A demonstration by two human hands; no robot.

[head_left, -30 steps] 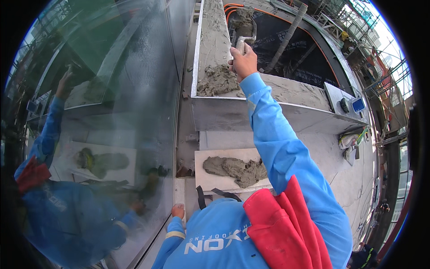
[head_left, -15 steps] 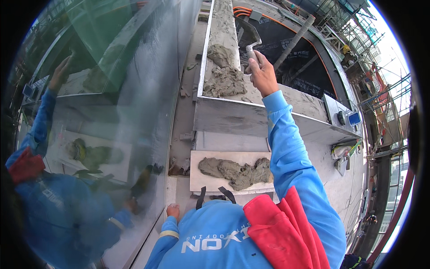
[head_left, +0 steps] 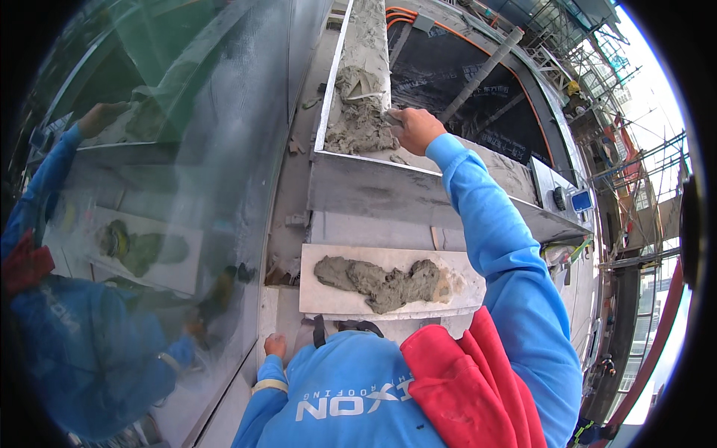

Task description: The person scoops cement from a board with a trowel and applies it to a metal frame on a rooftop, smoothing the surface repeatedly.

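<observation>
Head view: nearest, a red cloth lies against the blue shirt; the left hand sits low beside the glass, fingers curled, and I cannot tell whether they hold anything; beyond, grey mortar lies on a pale board; farther, the right hand has its fingers round a trowel at a second heap on the ledge; past it, a pipe slants across black sheeting; scaffolding stands farthest.

Two hands (one left, one right), one trowel, two mortar heaps; one pale board, one red cloth
</observation>
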